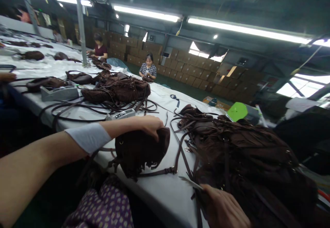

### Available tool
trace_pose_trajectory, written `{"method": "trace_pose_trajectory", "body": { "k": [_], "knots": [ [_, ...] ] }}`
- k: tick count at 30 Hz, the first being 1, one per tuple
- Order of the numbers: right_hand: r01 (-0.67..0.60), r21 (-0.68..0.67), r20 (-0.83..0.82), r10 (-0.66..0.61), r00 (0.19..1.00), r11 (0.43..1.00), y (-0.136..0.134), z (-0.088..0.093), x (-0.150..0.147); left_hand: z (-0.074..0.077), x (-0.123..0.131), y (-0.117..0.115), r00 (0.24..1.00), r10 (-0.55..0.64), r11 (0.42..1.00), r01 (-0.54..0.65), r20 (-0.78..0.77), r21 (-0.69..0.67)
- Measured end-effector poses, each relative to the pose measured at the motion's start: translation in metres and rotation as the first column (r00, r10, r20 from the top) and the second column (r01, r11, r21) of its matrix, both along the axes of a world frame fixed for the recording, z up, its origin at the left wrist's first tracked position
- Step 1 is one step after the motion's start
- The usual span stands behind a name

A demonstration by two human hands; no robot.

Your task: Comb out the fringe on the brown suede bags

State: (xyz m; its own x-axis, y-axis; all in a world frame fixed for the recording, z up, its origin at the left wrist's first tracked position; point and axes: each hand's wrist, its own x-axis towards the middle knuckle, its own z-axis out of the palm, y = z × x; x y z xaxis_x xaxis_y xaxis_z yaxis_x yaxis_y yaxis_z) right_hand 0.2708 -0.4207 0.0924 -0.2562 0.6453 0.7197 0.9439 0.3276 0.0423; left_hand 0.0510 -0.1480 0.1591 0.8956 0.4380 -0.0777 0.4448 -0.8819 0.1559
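My left hand [151, 125] is closed over the upper edge of a dark brown bag [136, 150], thumb on the near side. The bag has a fringed lower part, and a buckled strap [162, 172] runs from it to the right along the white table [157, 195]. At the lower right, my right hand [223, 205] is closed around a thin, pale, pointed tool [190, 182]; its exact kind is unclear. The tool's tip points left, apart from the bag. Close beside that hand lies a big pile of brown bags [247, 149].
Another heap of brown bags [121, 87] with loose straps lies farther left, near a grey tape dispenser [59, 93]. A metal post [81, 25] rises from the table. Two people [148, 68] [100, 51] work across it. A green object [237, 111] stands behind the right pile.
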Motion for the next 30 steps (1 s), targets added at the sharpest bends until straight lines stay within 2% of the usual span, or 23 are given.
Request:
{"method": "trace_pose_trajectory", "body": {
  "k": [3, 5, 6, 8, 10, 13, 15, 17, 19, 22, 24, 26, 30],
  "knots": [
    [-0.079, -0.016, 0.148, 0.08, 0.986, 0.997, 0.05, 0.017, -0.028, 0.018, 0.015, -0.016, 0.986, -0.162, 0.979, 0.164, 0.022, -0.117],
    [-0.063, -0.059, 0.277, 0.077, 0.958, 0.996, 0.077, 0.015, -0.042, 0.022, 0.021, -0.023, 0.979, -0.206, 0.964, 0.203, 0.0, -0.171],
    [-0.047, -0.107, 0.346, 0.081, 0.935, 0.993, 0.085, 0.007, -0.045, 0.02, 0.023, -0.025, 0.978, -0.205, 0.963, 0.198, -0.02, -0.182],
    [-0.022, -0.253, 0.462, 0.141, 0.876, 0.967, 0.091, -0.022, -0.045, 0.014, 0.022, -0.024, 0.982, -0.181, 0.968, 0.168, -0.054, -0.185],
    [-0.035, -0.377, 0.492, 0.232, 0.839, 0.925, 0.083, -0.062, -0.04, 0.005, 0.019, -0.019, 0.986, -0.151, 0.974, 0.138, -0.064, -0.179],
    [-0.067, -0.427, 0.394, 0.252, 0.884, 0.902, 0.06, -0.115, -0.036, -0.004, 0.015, -0.009, 0.989, -0.138, 0.977, 0.128, -0.05, -0.169],
    [-0.107, -0.473, 0.285, 0.267, 0.921, 0.875, 0.048, -0.132, -0.039, -0.007, 0.016, -0.003, 0.992, -0.123, 0.984, 0.118, -0.035, -0.13],
    [-0.147, -0.495, 0.166, 0.259, 0.951, 0.857, 0.046, -0.132, -0.044, -0.013, 0.019, 0.0, 0.997, -0.077, 0.995, 0.077, 0.003, -0.064],
    [-0.168, -0.456, 0.079, 0.227, 0.971, 0.874, 0.05, -0.121, -0.047, -0.021, 0.02, 0.0, 0.998, 0.002, 1.0, -0.003, 0.057, 0.007],
    [-0.157, -0.42, 0.099, 0.217, 0.971, 0.894, 0.062, -0.101, -0.046, -0.038, 0.017, -0.003, 0.981, 0.133, 0.984, -0.148, 0.14, 0.1],
    [-0.12, -0.44, 0.163, 0.21, 0.964, 0.89, 0.069, -0.091, -0.048, -0.044, 0.015, -0.005, 0.966, 0.171, 0.966, -0.203, 0.192, 0.163],
    [-0.084, -0.447, 0.206, 0.194, 0.959, 0.89, 0.071, -0.084, -0.055, -0.043, 0.016, -0.006, 0.962, 0.141, 0.953, -0.196, 0.233, 0.23],
    [-0.127, -0.375, 0.229, 0.224, 0.947, 0.918, 0.066, -0.078, -0.072, -0.027, 0.03, 0.0, 0.968, -0.032, 0.928, -0.064, 0.25, 0.367]
  ]
}}
